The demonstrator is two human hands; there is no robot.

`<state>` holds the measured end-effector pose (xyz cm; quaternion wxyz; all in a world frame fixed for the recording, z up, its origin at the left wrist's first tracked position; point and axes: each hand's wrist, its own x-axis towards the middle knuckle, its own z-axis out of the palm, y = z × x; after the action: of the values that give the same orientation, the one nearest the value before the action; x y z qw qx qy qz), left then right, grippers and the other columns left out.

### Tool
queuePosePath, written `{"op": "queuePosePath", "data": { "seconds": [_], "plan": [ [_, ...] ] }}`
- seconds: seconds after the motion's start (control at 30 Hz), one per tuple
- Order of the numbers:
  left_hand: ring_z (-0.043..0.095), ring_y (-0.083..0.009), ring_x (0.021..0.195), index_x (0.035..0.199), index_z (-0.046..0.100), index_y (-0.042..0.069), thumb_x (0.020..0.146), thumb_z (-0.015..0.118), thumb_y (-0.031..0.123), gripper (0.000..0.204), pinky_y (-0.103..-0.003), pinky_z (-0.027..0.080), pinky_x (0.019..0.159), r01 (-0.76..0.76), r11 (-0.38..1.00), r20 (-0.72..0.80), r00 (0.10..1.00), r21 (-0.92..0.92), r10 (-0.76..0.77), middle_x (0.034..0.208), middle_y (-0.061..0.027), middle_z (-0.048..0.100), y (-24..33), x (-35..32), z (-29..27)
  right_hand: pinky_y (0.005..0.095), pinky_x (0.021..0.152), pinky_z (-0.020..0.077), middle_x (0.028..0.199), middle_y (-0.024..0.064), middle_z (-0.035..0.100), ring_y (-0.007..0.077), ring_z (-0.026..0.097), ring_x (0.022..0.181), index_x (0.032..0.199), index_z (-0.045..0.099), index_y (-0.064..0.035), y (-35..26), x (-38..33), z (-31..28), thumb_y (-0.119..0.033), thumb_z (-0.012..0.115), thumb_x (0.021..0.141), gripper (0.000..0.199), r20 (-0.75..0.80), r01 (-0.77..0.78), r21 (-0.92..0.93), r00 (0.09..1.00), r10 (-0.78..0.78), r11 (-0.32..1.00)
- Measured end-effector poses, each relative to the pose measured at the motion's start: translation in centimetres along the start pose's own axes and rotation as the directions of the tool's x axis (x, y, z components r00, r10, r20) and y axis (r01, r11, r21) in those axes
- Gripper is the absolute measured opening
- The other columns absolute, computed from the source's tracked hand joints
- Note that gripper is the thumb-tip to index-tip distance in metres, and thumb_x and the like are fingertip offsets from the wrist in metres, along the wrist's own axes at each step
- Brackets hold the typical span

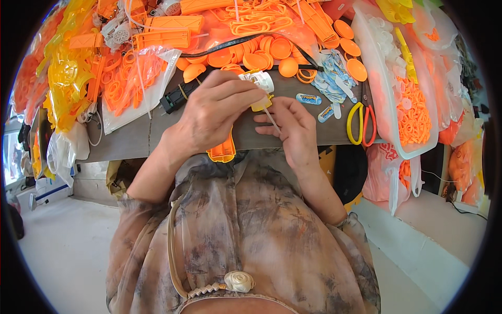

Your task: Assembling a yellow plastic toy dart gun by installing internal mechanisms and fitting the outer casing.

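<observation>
My left hand (212, 107) is wrapped round a partly assembled toy gun with an orange handle (224, 149), which points down toward me below the palm. At its upper end sit a white round mechanism (260, 79) and a yellow part (260, 103) beside my fingertips. A thin, translucent tube (272, 120) slants from the yellow part to my right hand (295, 128). The right fingers are curled about the tube, with thumb and forefinger close to it. The palm of my left hand and most of the gun's middle are hidden.
Orange half-round cups (261, 56) and a black cable (225, 50) lie behind my hands. To the right are printed stickers (334, 73), scissors with yellow and red handles (361, 123), and a translucent bin (413, 153) of small orange parts. Orange and yellow casings crowd the left.
</observation>
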<state>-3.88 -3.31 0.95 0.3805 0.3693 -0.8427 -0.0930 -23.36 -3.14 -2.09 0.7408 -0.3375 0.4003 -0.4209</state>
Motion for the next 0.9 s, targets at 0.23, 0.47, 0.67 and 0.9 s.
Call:
{"op": "queuePosePath", "data": {
  "seconds": [0.23,0.47,0.67,0.9],
  "plan": [
    [0.052,-0.0349,0.107,0.107,0.062,0.002,0.070,0.073,0.009,0.040,-0.043,0.044,0.090,0.279,0.950,-0.159,0.953,0.142,-0.257,0.117,-0.0151,0.057,1.7,-4.5,-1.2,0.0213,0.048,0.0479,0.095,0.0140,0.058,0.0124,0.059,0.071,0.121,0.035,0.0047,-0.6,0.9,1.2,-0.002,0.063,0.082,0.049,-0.023,0.089,-0.573,0.992,-0.124,0.815],
    [0.047,-0.0378,0.114,0.114,0.059,0.002,0.068,0.076,0.013,0.050,-0.045,0.041,0.095,0.309,0.941,-0.120,0.948,0.137,-0.294,0.123,-0.0173,0.052,1.8,-6.0,0.4,0.0254,0.060,0.0469,0.093,0.0128,0.059,0.0118,0.057,0.070,0.125,0.036,0.0014,-0.6,1.1,1.1,-0.006,0.067,0.081,0.054,0.067,0.227,-0.729,0.962,-0.264,0.646],
    [0.044,-0.0383,0.119,0.115,0.057,0.000,0.070,0.075,0.014,0.050,-0.045,0.039,0.098,0.321,0.934,-0.125,0.945,0.159,-0.303,0.127,-0.0185,0.050,1.7,-5.7,1.1,0.0298,0.072,0.0498,0.099,0.0113,0.063,0.0167,0.060,0.087,0.116,0.055,0.0004,-4.5,-1.0,-2.5,-0.008,0.069,0.079,0.041,0.242,0.433,-0.889,0.723,-0.647,0.151],
    [0.044,-0.0387,0.120,0.114,0.057,0.000,0.071,0.075,0.016,0.049,-0.045,0.039,0.098,0.326,0.935,-0.162,0.939,0.141,-0.304,0.130,-0.0183,0.048,1.5,-5.8,1.5,0.0283,0.074,0.0482,0.088,0.0084,0.067,0.0161,0.062,0.079,0.097,0.065,0.0008,-19.2,-2.6,-15.7,-0.009,0.063,0.083,0.017,-0.110,-0.050,-0.994,0.557,-0.823,0.099]
  ]
}}
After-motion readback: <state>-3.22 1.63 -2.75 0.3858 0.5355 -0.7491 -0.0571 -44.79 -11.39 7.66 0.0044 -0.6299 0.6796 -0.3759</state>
